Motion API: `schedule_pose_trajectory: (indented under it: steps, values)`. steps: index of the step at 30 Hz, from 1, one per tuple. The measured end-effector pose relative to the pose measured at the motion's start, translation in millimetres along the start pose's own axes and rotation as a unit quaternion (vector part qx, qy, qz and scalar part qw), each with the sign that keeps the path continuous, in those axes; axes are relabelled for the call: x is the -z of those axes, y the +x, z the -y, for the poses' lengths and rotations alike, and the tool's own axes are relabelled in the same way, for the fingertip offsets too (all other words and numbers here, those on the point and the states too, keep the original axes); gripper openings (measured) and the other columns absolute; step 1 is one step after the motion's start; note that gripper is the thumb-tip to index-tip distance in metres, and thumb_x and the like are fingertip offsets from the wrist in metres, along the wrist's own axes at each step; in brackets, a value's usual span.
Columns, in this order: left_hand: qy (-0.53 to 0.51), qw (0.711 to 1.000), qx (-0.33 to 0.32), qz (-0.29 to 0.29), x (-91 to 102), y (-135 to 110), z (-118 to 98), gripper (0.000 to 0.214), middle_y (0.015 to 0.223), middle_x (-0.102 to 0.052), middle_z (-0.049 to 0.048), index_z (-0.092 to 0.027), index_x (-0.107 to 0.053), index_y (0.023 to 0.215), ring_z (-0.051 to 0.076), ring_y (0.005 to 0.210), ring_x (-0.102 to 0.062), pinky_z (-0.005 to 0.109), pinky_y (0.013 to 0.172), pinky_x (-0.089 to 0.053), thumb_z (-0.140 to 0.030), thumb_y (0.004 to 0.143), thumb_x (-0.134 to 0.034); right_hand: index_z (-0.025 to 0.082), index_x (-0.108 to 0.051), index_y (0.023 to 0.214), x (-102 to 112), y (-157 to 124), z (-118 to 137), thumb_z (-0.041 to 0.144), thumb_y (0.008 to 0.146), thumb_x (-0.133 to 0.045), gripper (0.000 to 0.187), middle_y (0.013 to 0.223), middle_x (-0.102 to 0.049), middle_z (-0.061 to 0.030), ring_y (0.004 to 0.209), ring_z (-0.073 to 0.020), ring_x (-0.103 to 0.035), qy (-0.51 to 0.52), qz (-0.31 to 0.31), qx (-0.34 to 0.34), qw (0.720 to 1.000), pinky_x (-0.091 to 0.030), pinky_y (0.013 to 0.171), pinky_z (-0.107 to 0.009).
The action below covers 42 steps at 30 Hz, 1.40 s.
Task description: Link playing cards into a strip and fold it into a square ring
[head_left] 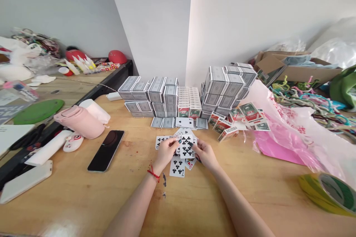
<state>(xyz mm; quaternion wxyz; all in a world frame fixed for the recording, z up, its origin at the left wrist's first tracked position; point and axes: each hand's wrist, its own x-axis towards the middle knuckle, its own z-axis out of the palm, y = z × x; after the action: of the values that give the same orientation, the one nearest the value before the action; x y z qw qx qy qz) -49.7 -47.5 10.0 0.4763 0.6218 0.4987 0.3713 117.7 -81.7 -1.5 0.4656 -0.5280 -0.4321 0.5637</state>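
My left hand [166,152], a red string bracelet on its wrist, pinches the upper left side of a ten of clubs playing card [187,149]. From the other side my right hand [205,154] closes its fingers on the same card's right edge. A card marked 4 shows partly behind the ten. Beneath both hands lie loose playing cards: a seven of clubs [177,167] nearest me, a face card partly covered, and a nine at the left. Farther back, a two of spades [184,122] lies face up beside grey-backed cards [168,123].
Tall stacks of grey-backed cards [222,85] stand against the wall, with rows of card boxes [183,100] between them. At left are a black phone [106,151] and a pink bottle [80,121]. Pink plastic [280,140] and yellow-green tape [311,192] lie at right.
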Motion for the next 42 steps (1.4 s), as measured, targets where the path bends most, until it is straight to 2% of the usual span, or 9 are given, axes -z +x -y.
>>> schedule_pose_trajectory:
  steps: [4, 8, 11, 15, 20, 29, 33, 37, 42]
  values:
    - [-0.003, 1.000, -0.005, -0.002, -1.0, -0.1, -0.2, 0.026, 0.066, -0.057, 0.0021, -0.014, -0.066, 0.084, 0.013, 0.060, -0.048, 0.024, 0.057, -0.038, -0.033, 0.073, -0.052, 0.015, -0.051, 0.077, -1.9, -1.2, 1.9, 0.050, 0.066, -0.061, 0.038, 0.050, -0.049, 0.0051, 0.038, -0.0054, -0.034, 0.005, 0.016, -0.001, 1.000, -0.023, 0.037, -0.018]
    - [-0.047, 0.998, 0.028, 0.002, 1.2, -1.0, -1.4, 0.026, 0.053, -0.048, -0.0014, -0.014, -0.065, 0.077, 0.011, 0.050, -0.042, 0.023, 0.050, -0.035, -0.036, 0.074, -0.052, 0.016, -0.050, 0.073, -1.4, -0.7, -0.2, 0.049, 0.066, -0.062, 0.036, 0.045, -0.043, 0.0070, 0.037, -0.0049, -0.031, 0.000, -0.006, 0.001, 1.000, -0.022, 0.036, -0.018]
    - [-0.149, 0.986, 0.057, 0.047, 5.9, -1.9, -3.9, 0.028, 0.057, -0.051, 0.0004, -0.014, -0.062, 0.068, 0.011, 0.053, -0.044, 0.024, 0.053, -0.039, -0.039, 0.074, -0.052, 0.015, -0.050, 0.074, -0.8, -0.2, -0.1, 0.051, 0.065, -0.062, 0.038, 0.046, -0.042, 0.0072, 0.037, -0.0045, -0.029, 0.021, -0.006, 0.006, 1.000, -0.021, 0.035, -0.018]
    - [-0.246, 0.954, 0.108, 0.132, 11.0, -2.6, -8.0, 0.024, 0.071, -0.058, 0.0044, -0.014, -0.064, 0.075, 0.013, 0.064, -0.051, 0.027, 0.064, -0.044, -0.037, 0.071, -0.058, 0.015, -0.050, 0.075, -0.1, 0.1, 1.4, 0.051, 0.065, -0.063, 0.039, 0.046, -0.042, 0.0070, 0.038, -0.0041, -0.029, 0.039, 0.002, 0.014, 0.999, -0.020, 0.035, -0.018]
    - [-0.295, 0.933, 0.132, 0.156, 10.3, -3.2, -9.9, 0.021, 0.069, -0.061, 0.0048, -0.013, -0.062, 0.068, 0.014, 0.066, -0.055, 0.029, 0.070, -0.045, -0.034, 0.069, -0.063, 0.016, -0.050, 0.075, 2.0, 0.7, 0.2, 0.052, 0.065, -0.062, 0.039, 0.045, -0.042, 0.0073, 0.036, -0.0043, -0.030, 0.028, 0.006, 0.021, 0.999, -0.021, 0.034, -0.018]
    - [-0.275, 0.937, 0.157, 0.145, 7.4, -2.9, -7.0, 0.023, 0.069, -0.063, 0.0052, -0.015, -0.062, 0.070, 0.016, 0.069, -0.057, 0.031, 0.069, -0.046, -0.038, 0.068, -0.062, 0.017, -0.049, 0.072, 4.1, -0.3, 1.5, 0.054, 0.066, -0.060, 0.039, 0.041, -0.040, 0.0081, 0.033, -0.0053, -0.031, 0.000, 0.019, 0.030, 0.999, -0.023, 0.033, -0.019]
    - [-0.323, 0.919, 0.169, 0.150, 9.5, -2.9, -4.2, 0.020, 0.073, -0.064, 0.0056, -0.014, -0.063, 0.069, 0.015, 0.069, -0.057, 0.031, 0.071, -0.047, -0.034, 0.066, -0.066, 0.017, -0.048, 0.072, 2.8, -1.0, 1.8, 0.053, 0.067, -0.060, 0.038, 0.042, -0.040, 0.0084, 0.033, -0.0051, -0.032, 0.013, 0.018, 0.029, 0.999, -0.024, 0.033, -0.018]
    - [-0.363, 0.896, 0.178, 0.183, 13.8, -4.3, -0.9, 0.022, 0.077, -0.065, 0.0074, -0.012, -0.065, 0.081, 0.016, 0.073, -0.059, 0.034, 0.075, -0.046, -0.029, 0.066, -0.068, 0.016, -0.049, 0.073, 2.0, -0.3, -0.5, 0.050, 0.066, -0.062, 0.037, 0.044, -0.041, 0.0079, 0.034, -0.0043, -0.031, 0.030, 0.024, 0.038, 0.999, -0.023, 0.033, -0.018]
    - [-0.353, 0.898, 0.174, 0.196, 14.3, -6.0, -1.5, 0.026, 0.081, -0.065, 0.0085, -0.012, -0.065, 0.087, 0.017, 0.077, -0.060, 0.034, 0.076, -0.047, -0.029, 0.068, -0.067, 0.017, -0.047, 0.073, 1.7, -0.9, -0.6, 0.050, 0.069, -0.059, 0.035, 0.044, -0.041, 0.0077, 0.034, -0.0049, -0.031, 0.023, 0.029, 0.044, 0.998, -0.022, 0.033, -0.018]
